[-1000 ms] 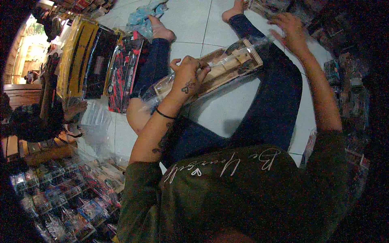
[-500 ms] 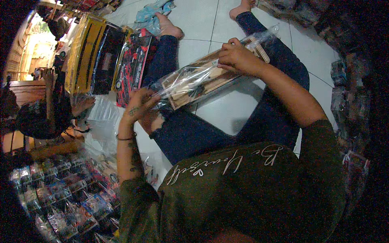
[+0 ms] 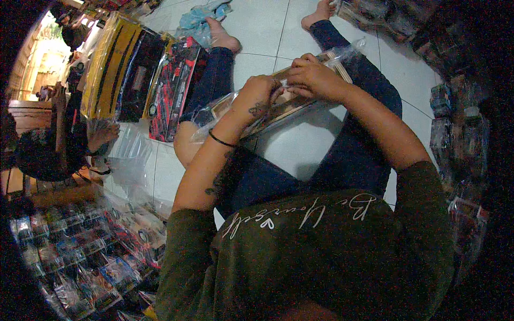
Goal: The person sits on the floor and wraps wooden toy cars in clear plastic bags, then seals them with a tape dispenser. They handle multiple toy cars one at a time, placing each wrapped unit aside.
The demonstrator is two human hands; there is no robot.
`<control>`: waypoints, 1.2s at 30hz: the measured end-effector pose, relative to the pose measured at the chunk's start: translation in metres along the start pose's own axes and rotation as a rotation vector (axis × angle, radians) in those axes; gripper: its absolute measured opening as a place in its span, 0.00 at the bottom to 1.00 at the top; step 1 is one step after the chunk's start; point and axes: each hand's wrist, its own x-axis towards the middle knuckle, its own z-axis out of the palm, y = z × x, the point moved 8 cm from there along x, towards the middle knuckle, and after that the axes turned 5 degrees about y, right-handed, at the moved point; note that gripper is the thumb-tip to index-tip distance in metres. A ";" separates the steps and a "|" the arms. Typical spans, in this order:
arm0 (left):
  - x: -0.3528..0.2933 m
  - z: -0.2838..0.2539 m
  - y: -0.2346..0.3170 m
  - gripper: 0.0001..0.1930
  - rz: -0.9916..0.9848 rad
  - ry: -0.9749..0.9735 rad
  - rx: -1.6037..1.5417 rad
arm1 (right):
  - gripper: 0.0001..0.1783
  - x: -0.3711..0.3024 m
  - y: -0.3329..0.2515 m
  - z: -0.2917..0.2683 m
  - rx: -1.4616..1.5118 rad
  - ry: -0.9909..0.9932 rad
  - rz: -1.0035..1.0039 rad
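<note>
A long, flat, tan wood-coloured box (image 3: 284, 109) in a clear plastic bag (image 3: 353, 49) lies slanted across my legs. My left hand (image 3: 261, 92) is closed over its middle, fingertips pinching the clear plastic. Close beside it, my right hand (image 3: 317, 79) bends its fingers onto the same plastic, thumb and fingers together. A small whitish gathered bit shows between the two sets of fingertips. Loose film sticks out past both ends of the box. My hands and left forearm hide much of its top.
On the left stand a red-and-black box (image 3: 172, 88), a dark box (image 3: 140, 75) and a yellow box (image 3: 104, 64). Another person's arm (image 3: 61, 120) is beyond them. Rows of plastic-wrapped packages (image 3: 80, 257) fill the lower left. A blue bag (image 3: 201, 18) lies by my left foot; stacked packs (image 3: 441, 123) line the right.
My left hand has moved right and away from me, from the box's left end to its middle beside my right hand. My right hand stays at nearly the same place.
</note>
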 end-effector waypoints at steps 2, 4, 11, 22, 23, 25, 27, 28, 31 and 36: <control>-0.002 0.004 -0.012 0.11 -0.103 -0.051 -0.036 | 0.13 -0.004 0.003 0.013 -0.028 -0.117 0.036; -0.002 0.010 -0.017 0.10 -0.240 -0.023 0.014 | 0.13 -0.007 0.011 0.019 0.077 -0.099 0.106; 0.001 0.044 0.003 0.12 -0.140 0.042 0.564 | 0.09 -0.001 0.027 0.041 0.076 -0.270 0.234; 0.004 0.051 -0.038 0.17 -0.168 -0.201 0.148 | 0.33 -0.358 0.111 -0.022 0.192 0.425 1.814; 0.005 0.054 -0.041 0.17 -0.184 -0.205 0.101 | 0.31 -0.365 0.122 0.012 0.527 0.287 1.533; 0.004 0.051 -0.045 0.11 -0.242 -0.119 0.101 | 0.28 -0.420 0.142 0.040 0.718 0.776 1.605; 0.000 0.057 -0.028 0.09 -0.113 -0.183 0.103 | 0.29 -0.422 0.154 0.063 1.012 0.786 1.377; -0.003 0.060 -0.023 0.09 -0.129 -0.214 0.268 | 0.30 -0.421 0.158 0.073 1.115 0.759 1.357; -0.006 0.046 -0.007 0.11 -0.155 -0.073 0.000 | 0.42 -0.471 0.162 0.047 -0.058 0.241 1.903; -0.013 0.039 0.003 0.25 -0.188 -0.141 -0.231 | 0.29 -0.459 0.165 0.048 -0.259 0.012 1.492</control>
